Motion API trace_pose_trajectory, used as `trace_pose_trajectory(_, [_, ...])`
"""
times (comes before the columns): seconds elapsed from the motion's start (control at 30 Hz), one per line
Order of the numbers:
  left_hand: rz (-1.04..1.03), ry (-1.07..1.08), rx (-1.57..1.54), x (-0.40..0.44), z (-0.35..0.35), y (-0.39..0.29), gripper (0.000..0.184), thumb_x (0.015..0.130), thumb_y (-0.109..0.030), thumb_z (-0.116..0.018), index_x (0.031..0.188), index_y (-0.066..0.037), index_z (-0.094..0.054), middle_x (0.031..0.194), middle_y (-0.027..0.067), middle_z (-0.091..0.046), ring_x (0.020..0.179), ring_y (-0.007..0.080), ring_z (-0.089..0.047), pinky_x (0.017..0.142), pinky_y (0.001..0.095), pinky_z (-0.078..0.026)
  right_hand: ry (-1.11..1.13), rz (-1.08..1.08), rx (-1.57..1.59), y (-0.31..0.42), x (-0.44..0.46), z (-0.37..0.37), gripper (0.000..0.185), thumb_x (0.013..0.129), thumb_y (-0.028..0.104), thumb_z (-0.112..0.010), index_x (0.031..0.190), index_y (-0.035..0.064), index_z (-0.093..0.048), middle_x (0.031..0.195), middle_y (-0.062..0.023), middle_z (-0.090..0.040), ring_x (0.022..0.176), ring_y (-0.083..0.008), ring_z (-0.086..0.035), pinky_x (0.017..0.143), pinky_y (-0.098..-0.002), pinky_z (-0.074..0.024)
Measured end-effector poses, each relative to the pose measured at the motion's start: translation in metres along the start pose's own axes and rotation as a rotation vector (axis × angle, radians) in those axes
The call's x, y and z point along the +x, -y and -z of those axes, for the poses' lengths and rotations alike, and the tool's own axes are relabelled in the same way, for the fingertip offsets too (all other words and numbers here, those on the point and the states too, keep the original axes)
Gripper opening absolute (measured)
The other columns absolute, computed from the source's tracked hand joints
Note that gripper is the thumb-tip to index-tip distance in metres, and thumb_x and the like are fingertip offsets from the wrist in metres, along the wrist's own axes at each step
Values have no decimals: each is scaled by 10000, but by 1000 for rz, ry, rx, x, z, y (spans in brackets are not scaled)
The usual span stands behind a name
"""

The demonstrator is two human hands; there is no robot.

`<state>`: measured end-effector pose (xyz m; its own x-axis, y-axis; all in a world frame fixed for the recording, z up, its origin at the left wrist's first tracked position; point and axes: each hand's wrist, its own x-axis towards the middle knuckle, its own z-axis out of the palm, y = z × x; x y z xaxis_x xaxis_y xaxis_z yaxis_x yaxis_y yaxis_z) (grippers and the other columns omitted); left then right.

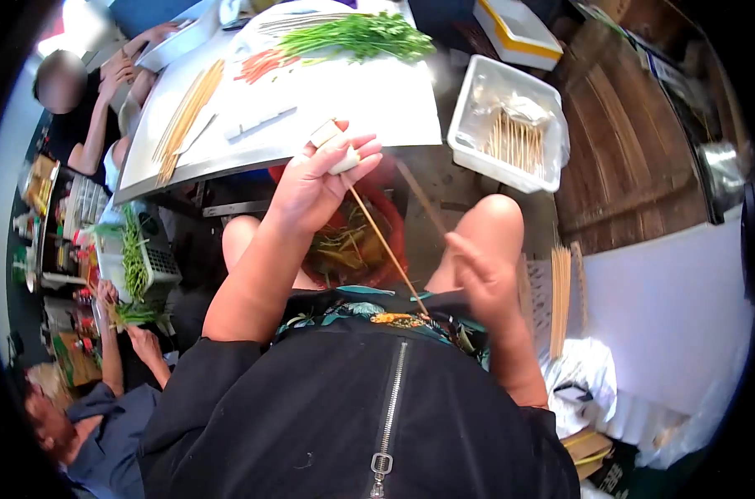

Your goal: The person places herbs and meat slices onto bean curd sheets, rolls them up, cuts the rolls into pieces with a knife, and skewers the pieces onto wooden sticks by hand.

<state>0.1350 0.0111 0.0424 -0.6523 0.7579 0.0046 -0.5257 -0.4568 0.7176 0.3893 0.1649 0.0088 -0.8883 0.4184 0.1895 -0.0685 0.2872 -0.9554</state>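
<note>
My left hand (pixel 315 183) is raised palm up at the table's near edge, its fingers curled around pale, chunky food pieces (pixel 344 161) whose kind I cannot make out. From these pieces a thin wooden skewer (pixel 381 241) slants down towards my lap. Over my right thigh, my right hand (pixel 483 279) is smeared by motion. A second wooden skewer (pixel 423 198), also blurred, runs up and left from its fingertips. Below my left hand, between my knees, stands a red bucket (pixel 396 229) with green and yellowish scraps inside.
The white table (pixel 377 108) carries green herbs (pixel 365 37), red strips (pixel 265 63), white strips (pixel 261 122) and loose skewers (pixel 190 116). A plastic tub (pixel 460 129) with filled skewers stands right. More skewers (pixel 560 291) lie by my right side. Two people sit left, one handling greens (pixel 140 313).
</note>
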Motion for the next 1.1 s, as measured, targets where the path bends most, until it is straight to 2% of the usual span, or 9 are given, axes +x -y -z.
trace_pose_trajectory(0.07, [-33,-105,-12,-5,-10,-7,352,997,-58,-522,1331,5,-429,1306,286,-526,1210,373,-573,1049,462,-503,77,121,-33,10,11,-24,336,910,-21,-611,1241,11,-658,869,-96,-703,702,-138,-629,688,-252,-512])
trace_pose_trajectory(0.1, [-39,-150,-42,-8,-15,-10,341,999,-41,-509,1327,15,-434,1311,287,-520,1212,374,-570,1042,452,-514,33,289,-59,8,19,-37,322,910,-19,-607,1227,2,-660,881,-150,-700,723,-186,-660,694,-270,-520])
trace_pose_trajectory(0.13, [-58,-158,-45,-10,-15,-13,341,999,-41,-509,1327,15,-434,1311,287,-520,1212,374,-570,1042,452,-514,93,219,-92,13,23,-40,323,905,-20,-614,1224,5,-661,908,-171,-704,765,-220,-689,719,-284,-531])
trace_pose_trajectory(0.27, [-58,-193,-211,-19,-7,-24,335,993,-41,-525,1309,42,-454,1315,290,-510,1219,386,-559,1043,452,-519,58,282,-60,11,31,-58,318,907,-17,-620,1222,8,-661,852,-169,-682,732,-207,-675,690,-285,-525])
trace_pose_trajectory(0.33, [-77,-209,-350,-20,-2,-26,266,983,-29,-538,1235,13,-463,1236,286,-548,1176,387,-586,1006,468,-537,53,294,-43,12,32,-61,317,909,-15,-621,1222,7,-660,836,-164,-674,714,-201,-663,677,-284,-520])
trace_pose_trajectory(0.47, [-74,-190,-360,-22,-2,-29,259,985,-27,-532,1230,22,-464,1224,283,-556,1171,386,-589,1003,467,-540,68,256,-100,20,31,-58,322,908,-18,-619,1226,10,-659,821,-152,-667,702,-194,-653,669,-288,-519])
trace_pose_trajectory(0.77, [-163,-248,1,-27,-18,-17,374,973,-20,-561,1317,-11,-415,1210,245,-592,1110,335,-638,988,431,-551,88,196,-180,33,29,-48,349,894,-12,-634,1239,34,-661,881,-165,-696,749,-200,-682,690,-282,-525])
trace_pose_trajectory(0.93, [-184,-211,27,-32,-23,-12,453,967,-21,-576,1361,-21,-352,1203,212,-593,1096,303,-640,956,416,-561,115,121,-201,35,29,-51,350,890,-19,-636,1235,31,-661,901,-173,-706,769,-208,-695,697,-273,-527])
trace_pose_trajectory(1.1, [-175,-153,44,-36,-29,-11,463,983,-38,-559,1389,-37,-337,1220,197,-590,1109,280,-634,964,396,-554,61,247,-206,37,37,-58,346,883,-38,-635,1225,12,-660,749,-148,-618,642,-202,-617,616,-288,-497])
